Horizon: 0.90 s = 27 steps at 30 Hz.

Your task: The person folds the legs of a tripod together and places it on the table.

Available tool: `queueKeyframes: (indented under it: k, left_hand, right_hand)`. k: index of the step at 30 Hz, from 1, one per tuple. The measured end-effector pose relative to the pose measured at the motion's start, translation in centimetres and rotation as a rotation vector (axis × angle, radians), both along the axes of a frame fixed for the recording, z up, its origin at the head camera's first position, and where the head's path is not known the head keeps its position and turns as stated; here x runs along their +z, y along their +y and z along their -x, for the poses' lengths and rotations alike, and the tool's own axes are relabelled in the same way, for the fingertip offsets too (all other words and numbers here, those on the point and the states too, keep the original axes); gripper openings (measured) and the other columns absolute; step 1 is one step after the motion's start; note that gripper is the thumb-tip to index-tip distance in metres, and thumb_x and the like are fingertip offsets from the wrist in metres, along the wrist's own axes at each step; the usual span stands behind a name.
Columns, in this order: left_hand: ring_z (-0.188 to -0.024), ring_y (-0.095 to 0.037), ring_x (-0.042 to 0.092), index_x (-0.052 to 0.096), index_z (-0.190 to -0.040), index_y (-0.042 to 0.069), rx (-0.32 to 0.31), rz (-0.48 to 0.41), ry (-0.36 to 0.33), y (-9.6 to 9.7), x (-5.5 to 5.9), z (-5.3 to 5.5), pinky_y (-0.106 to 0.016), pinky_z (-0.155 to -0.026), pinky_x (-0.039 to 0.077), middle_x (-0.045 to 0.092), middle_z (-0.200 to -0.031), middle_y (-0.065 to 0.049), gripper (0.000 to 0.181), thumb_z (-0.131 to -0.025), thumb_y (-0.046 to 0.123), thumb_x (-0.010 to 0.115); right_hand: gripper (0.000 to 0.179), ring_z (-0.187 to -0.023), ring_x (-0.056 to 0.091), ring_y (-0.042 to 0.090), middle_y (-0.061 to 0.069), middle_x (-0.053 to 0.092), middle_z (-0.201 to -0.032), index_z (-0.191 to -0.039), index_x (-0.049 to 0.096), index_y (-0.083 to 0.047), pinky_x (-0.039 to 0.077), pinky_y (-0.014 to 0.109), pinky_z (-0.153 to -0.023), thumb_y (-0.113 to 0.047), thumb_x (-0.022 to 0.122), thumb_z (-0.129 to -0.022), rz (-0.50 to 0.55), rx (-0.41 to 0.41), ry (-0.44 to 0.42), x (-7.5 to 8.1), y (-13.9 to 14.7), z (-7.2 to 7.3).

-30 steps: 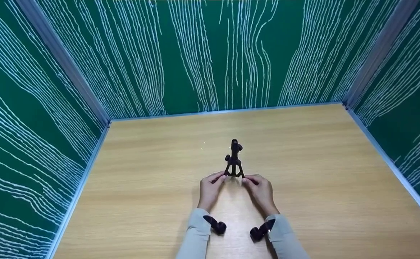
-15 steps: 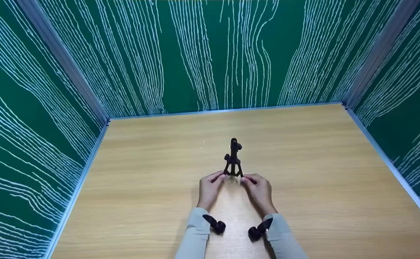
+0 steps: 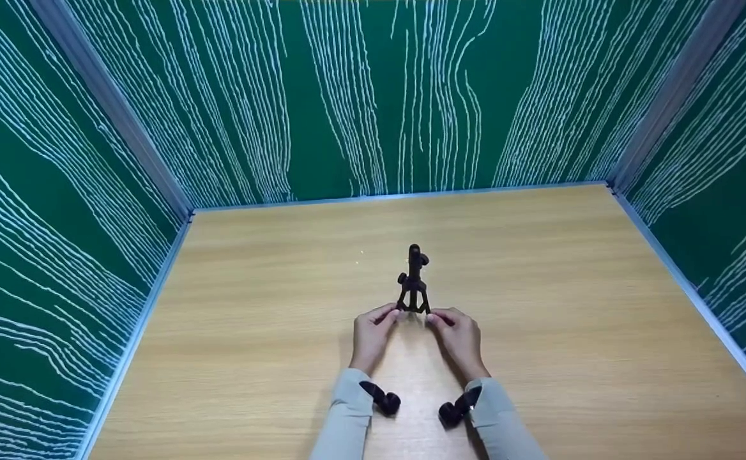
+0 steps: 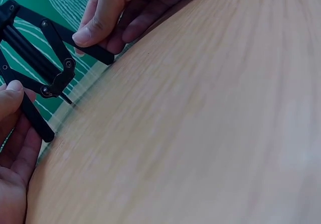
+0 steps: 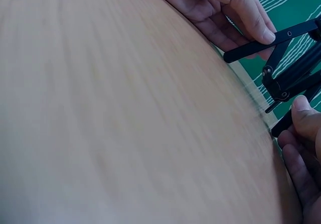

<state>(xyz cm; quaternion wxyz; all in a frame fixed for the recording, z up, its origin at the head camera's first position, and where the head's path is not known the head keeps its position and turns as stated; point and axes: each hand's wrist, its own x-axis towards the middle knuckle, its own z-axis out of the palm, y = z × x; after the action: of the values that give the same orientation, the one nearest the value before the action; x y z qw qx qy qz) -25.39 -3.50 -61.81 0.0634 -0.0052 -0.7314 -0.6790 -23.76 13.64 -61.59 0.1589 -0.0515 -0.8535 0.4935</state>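
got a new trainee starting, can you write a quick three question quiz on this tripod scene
1. True or false: the tripod lies flat on the table.
2. What does each hand hold? A) the tripod's top B) one tripod leg each C) nothing
3. Fill in: the walls around the table are ____ with white lines.

Key: 1 false, it stands upright. 2 B, the left hand and the right hand each pinch a leg near its foot. 3 green.
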Motion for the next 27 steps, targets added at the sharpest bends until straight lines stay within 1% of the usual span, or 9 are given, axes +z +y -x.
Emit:
queueKeyframes:
  k: [4, 12, 18, 22, 27]
  left_hand:
    - [-0.098, -0.021, 0.07, 0.072, -0.107, 0.002, -0.007, -0.016, -0.008, -0.01, 0.06, -0.1, -0.023, -0.085, 0.055, 0.071, -0.109, -0.014, 0.024, -0.086, 0.013, 0.071]
    - [-0.098, -0.018, 0.069, 0.073, -0.106, 0.005, 0.002, 0.01, -0.016, -0.02, 0.04, -0.13, -0.02, -0.084, 0.055, 0.072, -0.108, -0.012, 0.025, -0.085, 0.017, 0.072]
    - [-0.097, -0.019, 0.069, 0.073, -0.106, 0.002, 0.001, 0.009, 0.02, -0.04, 0.09, -0.23, -0.022, -0.084, 0.055, 0.072, -0.106, -0.013, 0.024, -0.086, 0.017, 0.071]
    - [-0.096, -0.019, 0.07, 0.073, -0.105, 0.002, 0.002, 0.01, 0.023, -0.04, 0.07, -0.15, -0.022, -0.084, 0.055, 0.072, -0.105, -0.013, 0.024, -0.086, 0.017, 0.071]
    - [-0.098, -0.019, 0.069, 0.073, -0.106, 0.004, 0.004, 0.013, 0.011, 0.02, 0.06, 0.01, -0.023, -0.086, 0.055, 0.072, -0.107, -0.012, 0.025, -0.086, 0.018, 0.072]
  right_hand:
    - [0.015, -0.089, 0.069, 0.027, 0.007, 0.074, -0.089, -0.093, 0.077, -0.01, 0.053, 0.042, -0.085, -0.018, 0.076, -0.081, 0.01, -0.008, -0.015, 0.11, -0.11, -0.06]
    - [0.015, -0.089, 0.07, 0.027, 0.007, 0.075, -0.09, -0.093, 0.077, -0.01, 0.054, 0.042, -0.085, -0.019, 0.076, -0.081, 0.016, -0.023, -0.013, 0.14, -0.24, -0.04]
    - [0.014, -0.092, 0.07, 0.025, 0.006, 0.075, -0.093, -0.092, 0.077, -0.012, 0.053, 0.04, -0.088, -0.02, 0.077, -0.08, 0.047, -0.029, -0.027, 0.21, -0.34, 0.03]
    - [0.013, -0.091, 0.07, 0.025, 0.005, 0.075, -0.092, -0.091, 0.077, -0.013, 0.053, 0.04, -0.087, -0.02, 0.077, -0.08, 0.051, -0.035, -0.028, 0.26, -0.42, 0.07]
    - [0.012, -0.09, 0.07, 0.026, 0.006, 0.075, -0.092, -0.091, 0.077, -0.012, 0.053, 0.041, -0.085, -0.018, 0.077, -0.081, 0.05, -0.035, -0.017, 0.35, -0.44, 0.19]
